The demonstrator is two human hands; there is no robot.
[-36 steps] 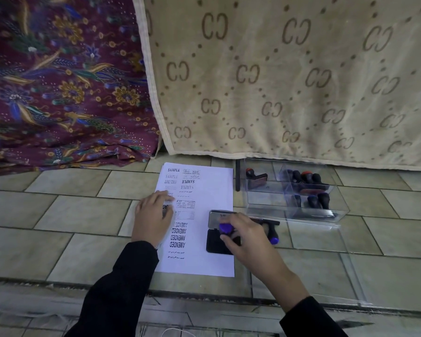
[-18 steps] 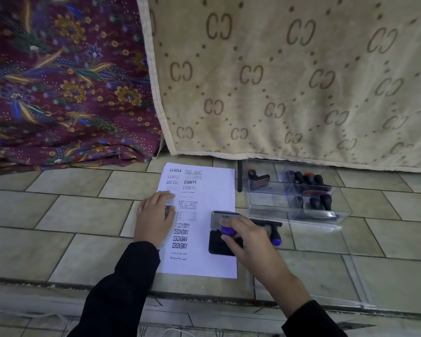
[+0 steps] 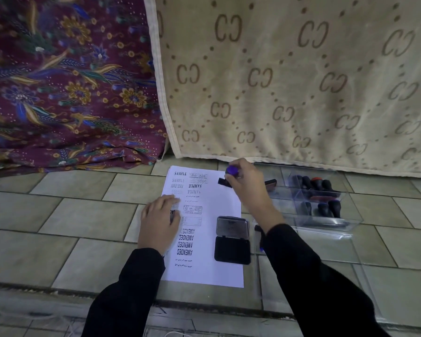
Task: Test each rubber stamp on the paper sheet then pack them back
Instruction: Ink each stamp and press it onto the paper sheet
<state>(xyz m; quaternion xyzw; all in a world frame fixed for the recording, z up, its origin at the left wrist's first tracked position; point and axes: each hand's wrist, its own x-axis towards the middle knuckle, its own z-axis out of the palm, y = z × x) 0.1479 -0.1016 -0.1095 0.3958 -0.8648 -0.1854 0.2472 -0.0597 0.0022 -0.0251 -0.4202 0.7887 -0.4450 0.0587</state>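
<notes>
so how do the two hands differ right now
The left hand lies flat on the paper, fingers straight; the right hand curls round a purple-topped stamp. The left hand sits at the sheet's left edge; the right hand is at its far end. Both come out of black sleeves.

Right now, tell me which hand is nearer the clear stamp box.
Right. The right hand, gripping a stamp, is just left of the clear box; the left hand rests on the paper, farther left.
</notes>
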